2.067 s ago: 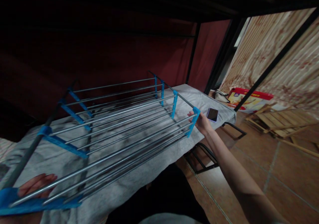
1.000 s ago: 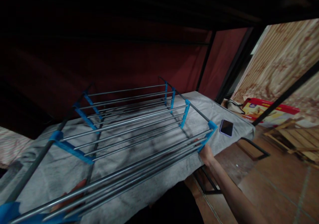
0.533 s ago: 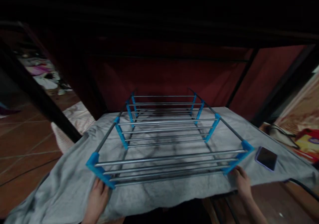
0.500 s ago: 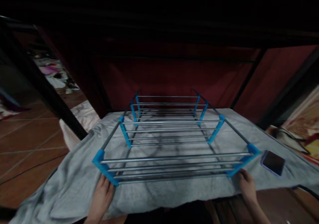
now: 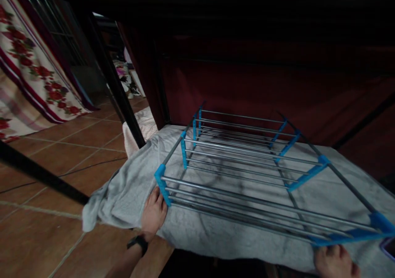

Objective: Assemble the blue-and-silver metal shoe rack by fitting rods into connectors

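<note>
A metal rack (image 5: 243, 191) with grey tubes and blue plastic brackets lies on a grey blanket, reaching away from me. My left hand (image 5: 154, 211), with a dark watch (image 5: 138, 244) on its wrist, is closed at the lower end of the near left blue bracket (image 5: 162, 185). Its fingertips are partly hidden by the bracket. At the frame's bottom right, my right hand (image 5: 335, 262) has its fingers curled against the lower edge of the near right blue bracket (image 5: 353, 233). The palm's lower part is cut off.
The blanket (image 5: 203, 245) covers a low platform, with a dark red panel (image 5: 231, 88) behind. Dark frame posts (image 5: 114, 80) stand at left and a dark beam hangs overhead. A flowered cloth (image 5: 43, 72) drapes over the tiled floor (image 5: 68, 158). A phone (image 5: 388, 247) shows at right.
My view has swung left, so the rack appears further right and slanted. Both hands stay by the same near brackets. The flowered cloth has come into view.
</note>
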Tool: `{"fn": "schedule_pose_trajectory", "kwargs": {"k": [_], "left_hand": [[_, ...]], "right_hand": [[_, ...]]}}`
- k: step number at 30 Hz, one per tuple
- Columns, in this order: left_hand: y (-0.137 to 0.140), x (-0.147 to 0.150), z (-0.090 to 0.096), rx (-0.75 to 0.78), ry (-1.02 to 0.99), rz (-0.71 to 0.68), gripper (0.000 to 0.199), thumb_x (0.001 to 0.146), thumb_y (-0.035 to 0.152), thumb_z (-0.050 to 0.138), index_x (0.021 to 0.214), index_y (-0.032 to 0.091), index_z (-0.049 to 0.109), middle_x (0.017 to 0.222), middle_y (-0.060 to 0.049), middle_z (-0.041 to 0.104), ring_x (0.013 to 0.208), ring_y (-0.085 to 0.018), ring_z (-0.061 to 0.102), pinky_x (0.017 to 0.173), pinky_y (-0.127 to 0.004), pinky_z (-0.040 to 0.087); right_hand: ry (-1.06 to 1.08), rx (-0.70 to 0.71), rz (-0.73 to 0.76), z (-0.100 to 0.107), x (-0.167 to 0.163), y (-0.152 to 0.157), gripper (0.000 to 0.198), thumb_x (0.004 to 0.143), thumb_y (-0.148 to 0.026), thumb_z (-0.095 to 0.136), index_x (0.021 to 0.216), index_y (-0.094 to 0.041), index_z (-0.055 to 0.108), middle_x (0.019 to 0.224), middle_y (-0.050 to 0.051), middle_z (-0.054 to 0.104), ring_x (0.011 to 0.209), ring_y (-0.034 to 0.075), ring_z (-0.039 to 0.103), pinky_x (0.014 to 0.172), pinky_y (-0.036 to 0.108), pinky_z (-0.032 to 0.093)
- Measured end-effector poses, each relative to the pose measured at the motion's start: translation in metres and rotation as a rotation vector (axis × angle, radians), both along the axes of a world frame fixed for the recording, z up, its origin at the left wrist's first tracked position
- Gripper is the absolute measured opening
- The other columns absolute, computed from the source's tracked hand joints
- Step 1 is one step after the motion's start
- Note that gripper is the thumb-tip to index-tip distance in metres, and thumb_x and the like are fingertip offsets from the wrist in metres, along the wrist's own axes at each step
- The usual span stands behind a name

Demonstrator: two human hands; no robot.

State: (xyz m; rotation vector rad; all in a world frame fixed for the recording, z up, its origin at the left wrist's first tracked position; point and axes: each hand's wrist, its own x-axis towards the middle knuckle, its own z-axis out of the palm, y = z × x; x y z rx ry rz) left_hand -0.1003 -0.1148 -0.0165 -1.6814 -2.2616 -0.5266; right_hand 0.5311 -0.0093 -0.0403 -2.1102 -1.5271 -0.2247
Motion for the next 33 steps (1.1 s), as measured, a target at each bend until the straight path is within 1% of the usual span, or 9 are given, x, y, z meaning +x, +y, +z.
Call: {"fn": "schedule_pose_trajectory", "kwargs": {"k": [3, 6, 8, 13, 19, 24, 28, 31, 33], "left_hand": [[0.0, -0.001, -0.002, -0.031, 0.006, 0.009, 0.047, 0.098, 0.032, 0.036, 0.132, 0.009, 0.06, 0.145, -0.02, 0.053, 0.136, -0.032, 0.05, 0.114, -0.05, 0.042], [-0.001, -0.002, -0.004, -0.047, 0.018, 0.012, 0.047, 0.098, 0.032, 0.037, 0.131, 0.008, 0.061, 0.141, -0.019, 0.058, 0.136, -0.032, 0.05, 0.116, -0.049, 0.04], [-0.001, -0.003, -0.005, -0.043, 0.019, 0.019, 0.047, 0.097, 0.031, 0.039, 0.13, 0.008, 0.062, 0.14, -0.017, 0.06, 0.135, -0.032, 0.051, 0.116, -0.047, 0.04], [-0.001, -0.003, -0.002, -0.034, 0.036, 0.01, 0.047, 0.097, 0.031, 0.037, 0.13, 0.01, 0.063, 0.138, -0.015, 0.062, 0.134, -0.029, 0.052, 0.115, -0.045, 0.041], [0.003, -0.009, -0.006, -0.022, 0.061, 0.013, 0.05, 0.098, 0.033, 0.032, 0.129, 0.007, 0.062, 0.135, -0.018, 0.063, 0.131, -0.029, 0.055, 0.111, -0.046, 0.044], [0.004, -0.015, -0.01, -0.038, 0.116, -0.031, 0.049, 0.096, 0.029, 0.032, 0.128, 0.008, 0.063, 0.132, -0.018, 0.065, 0.132, -0.03, 0.053, 0.11, -0.047, 0.045], [0.004, -0.016, -0.009, -0.048, 0.135, -0.012, 0.048, 0.097, 0.029, 0.03, 0.128, 0.011, 0.062, 0.134, -0.016, 0.063, 0.132, -0.028, 0.053, 0.11, -0.046, 0.045], [0.005, -0.016, -0.006, -0.07, 0.142, -0.027, 0.048, 0.096, 0.028, 0.03, 0.126, 0.012, 0.063, 0.133, -0.015, 0.062, 0.133, -0.028, 0.051, 0.11, -0.046, 0.044], [0.006, -0.016, -0.005, -0.087, 0.149, -0.03, 0.047, 0.095, 0.027, 0.03, 0.125, 0.012, 0.064, 0.132, -0.016, 0.062, 0.133, -0.029, 0.051, 0.111, -0.046, 0.043]], "right_hand": [[0.081, 0.011, -0.06, 0.001, 0.0, 0.0, 0.039, 0.082, -0.033, 0.039, 0.109, -0.032, 0.067, 0.098, 0.015, 0.062, 0.106, 0.043, 0.06, 0.082, 0.065, 0.042], [0.144, 0.012, -0.063, 0.003, -0.003, 0.0, 0.039, 0.078, -0.032, 0.043, 0.108, -0.036, 0.067, 0.091, 0.014, 0.063, 0.097, 0.042, 0.063, 0.077, 0.063, 0.043], [0.153, 0.032, -0.061, 0.004, -0.004, 0.001, 0.04, 0.077, -0.032, 0.043, 0.11, -0.036, 0.067, 0.089, 0.014, 0.064, 0.094, 0.042, 0.063, 0.076, 0.062, 0.043], [0.097, 0.082, -0.07, 0.002, -0.005, 0.003, 0.04, 0.08, -0.033, 0.04, 0.11, -0.029, 0.066, 0.095, 0.017, 0.065, 0.097, 0.041, 0.063, 0.08, 0.059, 0.044], [0.004, 0.116, -0.063, -0.002, -0.009, 0.004, 0.043, 0.085, -0.032, 0.038, 0.116, -0.02, 0.065, 0.109, 0.021, 0.065, 0.101, 0.04, 0.063, 0.089, 0.061, 0.042], [-0.043, 0.125, -0.046, -0.016, -0.006, 0.006, 0.049, 0.087, -0.029, 0.035, 0.126, -0.012, 0.059, 0.118, 0.025, 0.063, 0.104, 0.04, 0.062, 0.096, 0.063, 0.038], [-0.074, 0.161, -0.059, -0.025, -0.006, 0.01, 0.046, 0.088, -0.029, 0.037, 0.125, -0.011, 0.058, 0.121, 0.025, 0.063, 0.104, 0.039, 0.061, 0.099, 0.063, 0.036], [-0.067, 0.185, -0.052, -0.023, -0.003, 0.013, 0.042, 0.09, -0.029, 0.036, 0.121, -0.011, 0.058, 0.121, 0.024, 0.062, 0.104, 0.037, 0.06, 0.102, 0.061, 0.034], [-0.003, 0.219, -0.017, -0.021, 0.001, 0.012, 0.042, 0.091, -0.032, 0.034, 0.12, -0.013, 0.058, 0.119, 0.022, 0.063, 0.107, 0.036, 0.059, 0.103, 0.059, 0.035]]}}
